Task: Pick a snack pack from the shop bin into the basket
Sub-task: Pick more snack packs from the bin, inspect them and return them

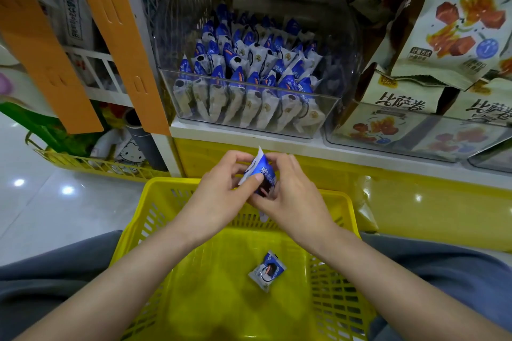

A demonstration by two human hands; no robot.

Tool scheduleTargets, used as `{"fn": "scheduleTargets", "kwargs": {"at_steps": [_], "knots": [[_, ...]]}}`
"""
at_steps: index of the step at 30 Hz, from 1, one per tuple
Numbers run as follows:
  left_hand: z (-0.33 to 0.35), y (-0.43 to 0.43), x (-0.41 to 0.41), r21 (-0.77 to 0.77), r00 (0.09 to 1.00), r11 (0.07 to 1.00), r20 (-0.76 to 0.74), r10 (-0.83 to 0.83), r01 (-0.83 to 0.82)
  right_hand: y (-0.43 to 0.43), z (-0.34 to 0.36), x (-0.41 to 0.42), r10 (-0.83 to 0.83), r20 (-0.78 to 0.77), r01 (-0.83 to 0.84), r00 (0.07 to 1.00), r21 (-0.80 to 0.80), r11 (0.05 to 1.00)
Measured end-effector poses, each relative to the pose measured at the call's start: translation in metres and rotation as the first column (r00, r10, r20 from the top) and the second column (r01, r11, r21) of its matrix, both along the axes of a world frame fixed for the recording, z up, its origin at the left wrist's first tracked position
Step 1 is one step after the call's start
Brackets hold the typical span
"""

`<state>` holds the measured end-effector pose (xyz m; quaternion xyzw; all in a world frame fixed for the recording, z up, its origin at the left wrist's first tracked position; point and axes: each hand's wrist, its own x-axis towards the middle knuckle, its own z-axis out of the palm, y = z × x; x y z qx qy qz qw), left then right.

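Cream snack bags (443, 22) are leaning in a clear tub (410, 147) at the shelf's (318, 145) right end, orange card strips (122, 36) hanging at its left.

Two hands (221, 194) (295, 198); one snack pack (265, 174) held, one in one basket (166, 181).

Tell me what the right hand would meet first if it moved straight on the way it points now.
Probably the left hand: the right hand points up-left, and both pinch the same snack pack above the basket. Depth is unclear from one view.
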<state>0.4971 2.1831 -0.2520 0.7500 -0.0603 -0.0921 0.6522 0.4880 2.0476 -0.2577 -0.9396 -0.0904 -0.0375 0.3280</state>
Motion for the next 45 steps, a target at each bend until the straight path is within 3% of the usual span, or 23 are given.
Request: {"fn": "scheduleTargets", "kwargs": {"at_steps": [4, 7, 12, 16, 19, 24, 28, 34, 37, 42, 45], "knots": [[0.003, -0.001, 0.002, -0.088, 0.998, 0.995, -0.039, 0.050, -0.053, -0.003, 0.004, 0.002, 0.031, 0.113, -0.017, 0.993, -0.118, 0.993], [0.007, -0.002, 0.003, -0.127, 0.992, 0.987, -0.087, 0.089, -0.099, -0.004, 0.007, 0.004, 0.021, 0.173, 0.000, 0.985, -0.120, 0.993], [0.013, 0.003, 0.004, -0.135, 0.972, 0.969, -0.139, 0.188, -0.207, -0.002, 0.008, 0.004, 0.033, -0.001, -0.032, 0.999, 0.180, 0.983], [0.016, 0.010, 0.007, -0.060, 0.952, 0.950, -0.010, 0.305, -0.305, -0.002, 0.013, 0.012, 0.046, -0.252, 0.085, 0.967, 0.487, 0.869], [0.019, 0.014, 0.007, -0.038, 0.947, 0.951, 0.084, 0.310, -0.308, -0.005, 0.016, 0.014, 0.154, -0.294, 0.083, 0.943, 0.657, 0.749], [0.027, 0.018, 0.008, 0.016, 0.936, 0.959, 0.223, 0.272, -0.282, 0.000, 0.017, 0.012, 0.150, -0.250, 0.049, 0.957, 0.643, 0.765], [0.041, 0.021, 0.009, 0.172, 0.900, 0.959, 0.413, 0.139, -0.227, 0.007, 0.019, 0.010, 0.108, -0.179, 0.015, 0.978, 0.572, 0.820], [0.068, 0.027, 0.027, 0.299, 0.857, 0.930, 0.514, 0.031, -0.213, 0.012, 0.040, 0.015, 0.056, -0.068, 0.003, 0.996, 0.661, 0.751], [0.076, 0.038, 0.047, 0.434, 0.827, 0.854, 0.563, -0.007, -0.288, 0.011, 0.056, 0.020, -0.064, 0.045, 0.021, 0.997, 0.634, 0.773], [0.072, 0.054, 0.073, 0.754, 0.797, 0.537, 0.560, -0.225, -0.379, 0.004, 0.085, 0.045, -0.203, 0.239, 0.052, 0.949, 0.518, 0.854], [0.070, 0.057, 0.080, 0.770, 0.783, 0.500, 0.567, -0.255, -0.395, 0.003, 0.104, 0.082, -0.233, 0.309, 0.089, 0.922, 0.417, 0.904]]}}
